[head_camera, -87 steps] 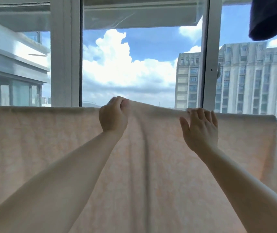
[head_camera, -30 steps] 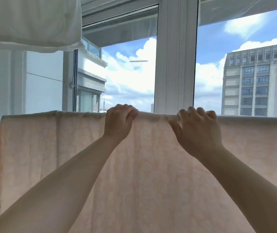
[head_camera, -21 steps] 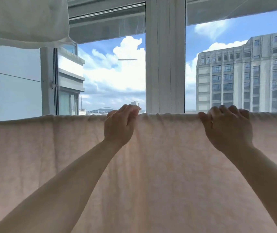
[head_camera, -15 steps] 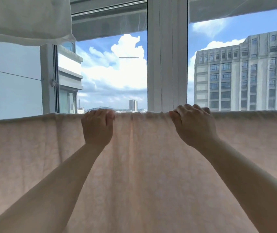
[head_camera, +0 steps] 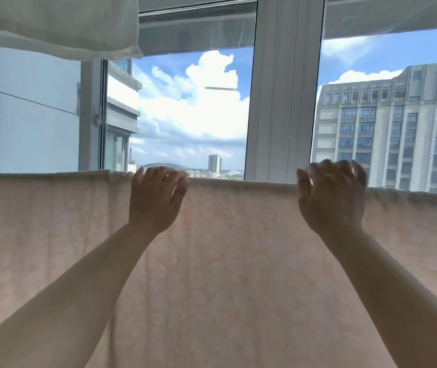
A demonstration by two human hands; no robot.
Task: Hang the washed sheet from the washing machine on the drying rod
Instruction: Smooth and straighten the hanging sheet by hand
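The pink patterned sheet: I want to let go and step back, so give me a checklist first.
1. Pink patterned sheet draped over its support along the top fold: ok.
2. Top fold level: not ok, it slopes down to the right.
3. Drying rod itself: cannot tell, hidden under the fabric.
4. Left hand free of the fold: cannot tell.
5. Right hand free: cannot tell, blurred.
6. White cloth overhead clear of the sheet: ok.

Open air above the sheet (head_camera: 238, 261); the window frame (head_camera: 278, 102) seemingly close behind.
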